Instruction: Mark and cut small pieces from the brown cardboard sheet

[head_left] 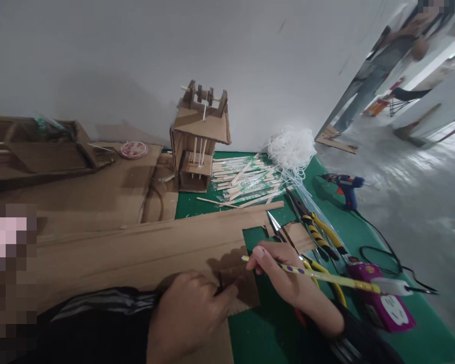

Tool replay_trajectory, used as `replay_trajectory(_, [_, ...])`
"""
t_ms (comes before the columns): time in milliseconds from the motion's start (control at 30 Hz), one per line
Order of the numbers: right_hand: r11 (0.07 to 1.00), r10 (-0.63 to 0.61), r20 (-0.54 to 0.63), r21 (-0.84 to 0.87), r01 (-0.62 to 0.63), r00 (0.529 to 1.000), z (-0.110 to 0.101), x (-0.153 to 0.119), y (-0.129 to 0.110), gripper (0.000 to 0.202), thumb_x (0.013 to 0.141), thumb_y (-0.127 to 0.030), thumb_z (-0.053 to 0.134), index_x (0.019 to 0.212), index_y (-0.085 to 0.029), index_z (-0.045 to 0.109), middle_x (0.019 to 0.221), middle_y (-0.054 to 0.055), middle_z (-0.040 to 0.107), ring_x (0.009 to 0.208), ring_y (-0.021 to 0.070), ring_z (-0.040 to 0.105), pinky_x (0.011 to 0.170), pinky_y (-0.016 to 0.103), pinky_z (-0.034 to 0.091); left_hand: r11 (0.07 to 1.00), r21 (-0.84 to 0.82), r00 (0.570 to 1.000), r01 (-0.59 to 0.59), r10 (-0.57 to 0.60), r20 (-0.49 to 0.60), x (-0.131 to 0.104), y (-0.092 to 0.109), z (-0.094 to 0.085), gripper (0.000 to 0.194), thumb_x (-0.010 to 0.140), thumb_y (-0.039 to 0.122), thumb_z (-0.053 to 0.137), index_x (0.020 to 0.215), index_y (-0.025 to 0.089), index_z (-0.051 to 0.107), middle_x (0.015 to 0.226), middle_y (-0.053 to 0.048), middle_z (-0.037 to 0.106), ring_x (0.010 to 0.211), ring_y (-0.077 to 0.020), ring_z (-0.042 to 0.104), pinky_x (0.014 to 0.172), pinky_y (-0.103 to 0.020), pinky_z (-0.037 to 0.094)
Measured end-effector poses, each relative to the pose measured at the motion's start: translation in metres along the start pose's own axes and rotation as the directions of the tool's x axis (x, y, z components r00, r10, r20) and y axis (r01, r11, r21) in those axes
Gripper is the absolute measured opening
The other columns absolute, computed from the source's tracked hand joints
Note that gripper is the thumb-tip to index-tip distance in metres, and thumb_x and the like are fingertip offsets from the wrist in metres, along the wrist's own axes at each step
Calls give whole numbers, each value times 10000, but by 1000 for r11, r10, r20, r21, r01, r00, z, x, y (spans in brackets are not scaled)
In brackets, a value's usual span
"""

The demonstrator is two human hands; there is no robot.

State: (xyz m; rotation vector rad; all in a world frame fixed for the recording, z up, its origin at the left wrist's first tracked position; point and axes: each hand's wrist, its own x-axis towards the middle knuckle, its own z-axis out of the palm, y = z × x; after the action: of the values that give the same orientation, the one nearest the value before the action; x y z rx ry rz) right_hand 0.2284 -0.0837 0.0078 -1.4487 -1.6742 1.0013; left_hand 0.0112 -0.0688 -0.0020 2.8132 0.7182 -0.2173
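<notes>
My left hand (193, 316) presses a small cardboard piece (246, 293) down on a wide cardboard sheet (144, 250), its index finger stretched over the piece and the other fingers curled. Between the thumb and fingers of my right hand (275, 265) is a slim yellow pencil with purple dots (318, 274). Its tip points left, just above the edge of the sheet; whether it touches cannot be told. Scissors with yellow handles (275, 222) lie partly under my right hand. Beside them are black-and-yellow pliers (314, 227).
A cardboard model with sticks (200, 131) stands against the wall. Wrapped sticks (246, 177) and tangled white cord (291, 149) lie behind. A blue glue gun (345, 187), its cable and a purple box (390, 303) sit at right. A cardboard structure (45, 151) is at left; a person (375, 71) stands beyond.
</notes>
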Motion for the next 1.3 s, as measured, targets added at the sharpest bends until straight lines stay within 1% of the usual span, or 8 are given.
replay_trajectory(133, [998, 56, -16, 13, -56, 998, 12, 2, -11, 389, 999, -401, 481, 695, -195, 608, 595, -32, 624, 561, 102, 587, 545, 199, 405, 1000, -5, 1000, 1, -1, 23, 1, 2, -3, 299, 942, 227, 505, 1234, 236, 565, 765, -45, 730, 667, -268, 709, 573, -395, 569])
replay_trajectory(233, [998, 63, -66, 7, -62, 996, 27, 5, -15, 454, 978, -418, 508, 584, -192, 525, 509, -38, 548, 489, 96, 518, 493, 212, 360, 1000, 0, 999, 14, -14, 53, 1, 3, -5, 188, 935, 232, 531, 1095, 220, 629, 731, -41, 732, 664, -280, 716, 580, -417, 577])
replay_trajectory(333, [996, 80, -121, 61, -73, 989, 40, 8, -12, 464, 982, -433, 484, 591, -191, 542, 484, -46, 497, 461, 97, 483, 475, 223, 345, 1000, 5, 998, 26, -26, 64, 1, 4, -6, 125, 929, 203, 529, 929, 206, 654, 726, -45, 734, 657, -277, 719, 585, -419, 579])
replay_trajectory(433, [991, 89, -165, 111, -71, 982, 47, 10, -6, 467, 989, -418, 467, 590, -190, 553, 484, -45, 490, 459, 99, 483, 487, 225, 357, 1000, -9, 998, 23, -23, 61, 0, 3, -8, 132, 929, 208, 523, 895, 205, 650, 722, -47, 735, 648, -273, 720, 584, -404, 576])
replay_trajectory(700, [972, 143, -157, 206, -109, 977, 43, 8, -5, 508, 981, -478, 453, 583, -187, 577, 441, -34, 498, 424, 106, 487, 449, 213, 377, 999, -30, 997, 33, -31, 64, 2, -2, -19, 243, 896, 152, 499, 1073, 256, 628, 785, -43, 751, 654, -286, 724, 517, -358, 534])
replay_trajectory(867, [955, 169, -137, 266, -128, 976, 39, 3, -4, 525, 974, -537, 442, 699, -168, 694, 486, -15, 557, 435, 110, 514, 445, 210, 395, 999, -17, 997, 37, -36, 62, 2, -4, -22, 167, 937, 201, 486, 939, 249, 646, 790, -36, 746, 680, -249, 720, 530, -313, 499])
replay_trajectory(1000, [970, 114, -140, 230, -80, 984, 38, 1, -3, 512, 984, -509, 445, 705, -166, 703, 512, -13, 562, 488, 114, 543, 482, 211, 403, 999, 0, 998, 35, -35, 51, 2, -6, -21, 180, 936, 215, 495, 838, 237, 643, 775, -31, 742, 689, -246, 715, 508, -296, 455])
replay_trajectory(1300, [985, 74, -122, 161, -53, 990, 38, 0, -3, 460, 1001, -437, 450, 718, -170, 696, 531, -19, 579, 523, 117, 577, 513, 216, 406, 1000, -20, 999, 11, -10, 49, 3, -9, -19, 174, 933, 202, 496, 865, 241, 651, 781, -24, 745, 674, -252, 711, 479, -306, 431])
